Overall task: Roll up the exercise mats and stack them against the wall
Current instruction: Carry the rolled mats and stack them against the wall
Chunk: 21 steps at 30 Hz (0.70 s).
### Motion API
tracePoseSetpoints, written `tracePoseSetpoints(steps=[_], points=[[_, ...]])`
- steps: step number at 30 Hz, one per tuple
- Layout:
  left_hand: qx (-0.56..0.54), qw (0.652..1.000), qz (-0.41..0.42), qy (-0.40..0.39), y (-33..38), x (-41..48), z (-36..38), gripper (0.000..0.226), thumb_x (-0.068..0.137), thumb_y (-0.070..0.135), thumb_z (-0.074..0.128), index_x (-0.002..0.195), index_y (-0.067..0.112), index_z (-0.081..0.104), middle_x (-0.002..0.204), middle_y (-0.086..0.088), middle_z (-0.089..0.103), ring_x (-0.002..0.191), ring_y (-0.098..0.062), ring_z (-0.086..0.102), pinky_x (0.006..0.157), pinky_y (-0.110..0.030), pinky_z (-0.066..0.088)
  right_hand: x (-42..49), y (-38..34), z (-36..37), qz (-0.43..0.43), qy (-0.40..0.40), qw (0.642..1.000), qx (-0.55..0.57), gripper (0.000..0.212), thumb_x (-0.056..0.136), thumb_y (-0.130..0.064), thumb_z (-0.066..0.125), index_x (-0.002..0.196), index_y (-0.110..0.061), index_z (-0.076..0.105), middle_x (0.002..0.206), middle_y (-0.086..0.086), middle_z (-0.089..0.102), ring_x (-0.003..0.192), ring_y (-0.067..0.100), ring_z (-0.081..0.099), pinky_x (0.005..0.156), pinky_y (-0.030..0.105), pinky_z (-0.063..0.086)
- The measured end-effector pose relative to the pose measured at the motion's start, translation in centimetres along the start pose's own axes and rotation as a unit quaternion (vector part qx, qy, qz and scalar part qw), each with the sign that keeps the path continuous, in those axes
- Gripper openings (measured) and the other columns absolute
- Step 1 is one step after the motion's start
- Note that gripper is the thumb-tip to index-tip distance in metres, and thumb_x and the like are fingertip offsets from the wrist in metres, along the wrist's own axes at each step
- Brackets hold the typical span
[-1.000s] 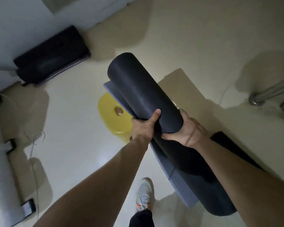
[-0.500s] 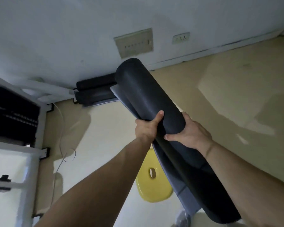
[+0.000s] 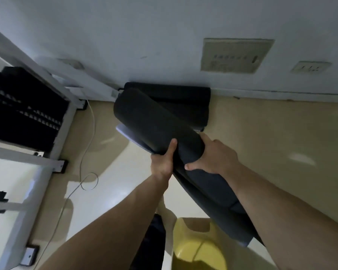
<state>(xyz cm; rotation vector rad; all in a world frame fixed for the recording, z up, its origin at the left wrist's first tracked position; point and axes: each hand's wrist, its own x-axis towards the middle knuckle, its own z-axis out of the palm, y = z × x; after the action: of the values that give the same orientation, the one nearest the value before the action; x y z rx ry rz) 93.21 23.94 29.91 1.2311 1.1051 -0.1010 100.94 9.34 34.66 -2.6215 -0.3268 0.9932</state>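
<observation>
Mid-frame, both arms out: left hand (image 3: 163,162) & right hand (image 3: 213,156) clamp 1 rolled mat (image 3: 154,121); stacked mats (image 3: 183,102) at wall (image 3: 125,36), count unclear.

The rolled mat (image 3: 156,123) hides part of the stacked mats (image 3: 183,102); the yellow stool (image 3: 199,250) is cropped below.

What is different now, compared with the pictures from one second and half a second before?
The person has carried the rolled dark grey foam mat toward the white wall; its far end now hangs over the stacked black rolled mats at the wall's foot. The round yellow plastic stool has slipped to the bottom of the view. Unchanged: the left hand and right hand keep the same grip on the roll.
</observation>
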Motion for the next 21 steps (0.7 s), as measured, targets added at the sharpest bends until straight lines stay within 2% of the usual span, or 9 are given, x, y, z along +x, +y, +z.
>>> tracePoseSetpoints(steps=[3, 7, 12, 16, 19, 21], points=[[-0.03, 0.999, -0.035, 0.009, 1.7, 9.5, -1.2, 0.102, 0.049, 0.078, 0.079, 0.129, 0.018, 0.058, 0.114, 0.003, 0.072, 0.103, -0.023, 0.069, 0.093, -0.046, 0.059, 10.2, -3.8, 1.0, -0.009, -0.021, 0.999, -0.036, 0.129, 0.052, -0.08, 0.079, 0.157, -0.04, 0.017, 0.141, 0.005, 0.055, 0.124, 0.031, 0.058, 0.101, 0.05, 0.05], [-0.077, 0.993, -0.061, 0.059, 0.5, 21.4, -3.1, 0.102, 0.05, 0.081, 0.079, 0.129, 0.019, 0.057, 0.118, 0.002, 0.072, 0.107, -0.024, 0.068, 0.096, -0.048, 0.058, 22.2, -7.5, 4.8, -0.06, -0.03, 0.992, -0.11, 0.126, 0.059, -0.08, 0.075, 0.158, -0.038, 0.011, 0.152, 0.003, 0.048, 0.136, 0.03, 0.05, 0.101, 0.047, 0.048], [-0.15, 0.978, -0.1, 0.11, -4.9, 33.4, -3.6, 0.101, 0.05, 0.076, 0.086, 0.13, 0.02, 0.06, 0.12, 0.005, 0.073, 0.112, -0.021, 0.068, 0.102, -0.044, 0.054, 35.3, -7.8, 12.7, -0.105, -0.051, 0.98, -0.164, 0.135, 0.036, -0.091, 0.058, 0.154, -0.043, 0.014, 0.15, 0.005, 0.05, 0.134, 0.034, 0.05, 0.105, 0.054, 0.046], [-0.171, 0.97, -0.101, 0.14, -9.1, 41.2, -3.1, 0.109, 0.04, 0.078, 0.09, 0.129, 0.021, 0.065, 0.118, 0.005, 0.075, 0.112, -0.021, 0.07, 0.101, -0.044, 0.056, 42.2, -7.1, 17.8, -0.117, -0.068, 0.97, -0.205, 0.125, 0.056, -0.079, 0.076, 0.155, -0.039, 0.011, 0.153, 0.01, 0.046, 0.137, 0.034, 0.046, 0.104, 0.049, 0.047], [-0.186, 0.967, -0.095, 0.149, -10.8, 45.8, -2.3, 0.108, 0.036, 0.078, 0.09, 0.124, 0.02, 0.067, 0.116, 0.003, 0.076, 0.111, -0.022, 0.07, 0.101, -0.044, 0.055, 46.4, -6.4, 20.2, -0.113, -0.061, 0.968, -0.216, 0.124, 0.058, -0.078, 0.077, 0.156, -0.04, 0.011, 0.144, 0.015, 0.049, 0.129, 0.037, 0.052, 0.096, 0.046, 0.05], [-0.192, 0.966, -0.091, 0.146, -11.3, 48.4, -1.5, 0.109, 0.036, 0.078, 0.09, 0.124, 0.018, 0.067, 0.117, 0.002, 0.076, 0.111, -0.022, 0.07, 0.101, -0.043, 0.055, 48.6, -6.0, 21.2, -0.101, -0.055, 0.969, -0.217, 0.126, 0.058, -0.079, 0.077, 0.156, -0.04, 0.009, 0.143, 0.016, 0.048, 0.126, 0.041, 0.053, 0.097, 0.048, 0.048]])
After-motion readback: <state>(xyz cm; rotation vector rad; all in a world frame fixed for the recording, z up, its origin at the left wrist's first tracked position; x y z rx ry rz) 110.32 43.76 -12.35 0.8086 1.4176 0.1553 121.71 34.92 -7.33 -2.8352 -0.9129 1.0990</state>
